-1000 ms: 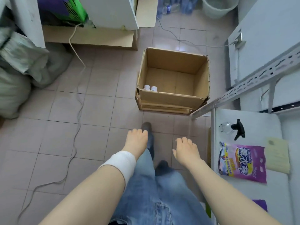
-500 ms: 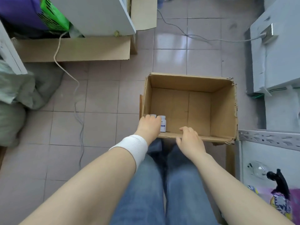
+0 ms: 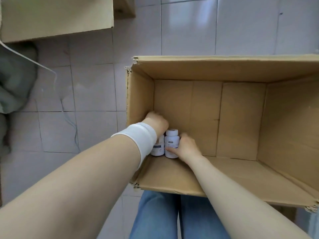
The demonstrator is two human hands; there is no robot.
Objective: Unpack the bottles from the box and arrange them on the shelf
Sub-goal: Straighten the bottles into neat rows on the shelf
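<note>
Only two bottles show, upright and touching, in the near-left corner of the open brown cardboard box (image 3: 215, 69) on the pale tiled floor (image 3: 96, 94). Your right hand (image 3: 187, 149) has its grip clamped on the white plastic bottle with white cap and blue-printed label (image 3: 171, 142), thumb across the label front and fingers round the far side. Your left hand (image 3: 156, 122), white wristband (image 3: 139, 137) at the wrist, sits over the second white plastic bottle (image 3: 158, 150). Its cap and your fingers are hidden, so I cannot tell that grip's state.

Get the left fingers down round the body, not just the cap. Lift both straight up together, since raising one alone may tip its neighbour. Clear the near wall before swinging out. Keep them upright, labels toward you. The shelf is not in view.
</note>
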